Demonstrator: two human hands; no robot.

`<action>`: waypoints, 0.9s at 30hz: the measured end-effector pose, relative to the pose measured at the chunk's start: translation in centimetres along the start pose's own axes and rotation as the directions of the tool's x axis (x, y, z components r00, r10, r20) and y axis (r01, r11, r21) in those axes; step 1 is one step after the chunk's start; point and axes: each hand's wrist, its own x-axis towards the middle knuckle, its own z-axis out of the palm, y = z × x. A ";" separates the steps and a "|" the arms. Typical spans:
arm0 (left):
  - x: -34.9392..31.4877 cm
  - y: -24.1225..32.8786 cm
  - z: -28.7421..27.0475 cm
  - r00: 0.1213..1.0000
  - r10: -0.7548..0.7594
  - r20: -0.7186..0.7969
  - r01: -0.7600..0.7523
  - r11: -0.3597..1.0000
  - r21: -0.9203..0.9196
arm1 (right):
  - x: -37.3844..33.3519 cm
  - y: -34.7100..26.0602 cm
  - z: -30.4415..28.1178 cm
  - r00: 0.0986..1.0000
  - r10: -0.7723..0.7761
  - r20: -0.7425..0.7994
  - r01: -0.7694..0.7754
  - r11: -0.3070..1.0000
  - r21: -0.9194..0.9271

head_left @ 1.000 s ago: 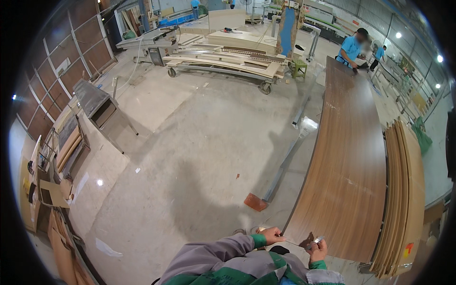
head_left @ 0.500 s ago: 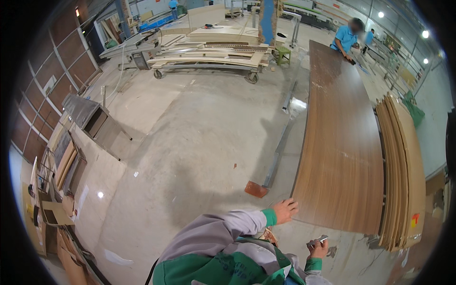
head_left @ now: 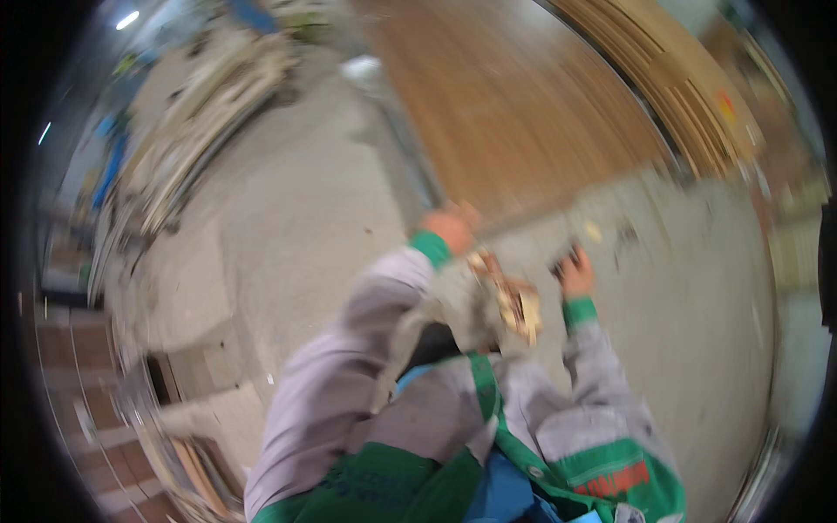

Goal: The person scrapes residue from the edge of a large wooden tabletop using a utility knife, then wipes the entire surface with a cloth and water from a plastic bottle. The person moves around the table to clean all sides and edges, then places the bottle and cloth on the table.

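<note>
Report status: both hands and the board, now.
Left hand at the brown board's near edge. Right hand grips a small dark object, too blurred to name. Nothing blocks the board.

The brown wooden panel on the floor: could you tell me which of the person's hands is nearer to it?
Left. The left hand reaches to the near edge of the wooden panel; blur hides whether it touches. The right hand sits lower, over bare concrete floor, apart from the panel.

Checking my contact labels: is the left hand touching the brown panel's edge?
Cannot tell. In the head view the left hand sits right at the near edge of the brown panel, but motion blur hides any contact or gap.
</note>
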 end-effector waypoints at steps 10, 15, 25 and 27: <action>7.2 -8.4 -0.8 0.990 0.138 -0.038 -0.134 0.986 0.102 | -2.7 -1.4 9.6 0.891 -0.435 0.132 0.419 0.672 -0.610; 9.1 -8.7 0.6 0.954 0.255 -0.157 -0.253 0.967 0.030 | -0.2 -0.9 13.1 0.792 -0.592 -0.148 0.299 0.588 -0.751; 9.9 -9.5 1.1 0.964 0.236 -0.119 -0.241 0.970 -0.024 | -6.7 4.7 17.7 0.837 -0.541 -0.083 0.326 0.616 -0.717; 9.9 -9.8 1.2 0.962 0.246 -0.117 -0.252 0.967 -0.042 | -1.8 1.6 15.2 0.725 -0.601 -0.336 0.230 0.671 -0.705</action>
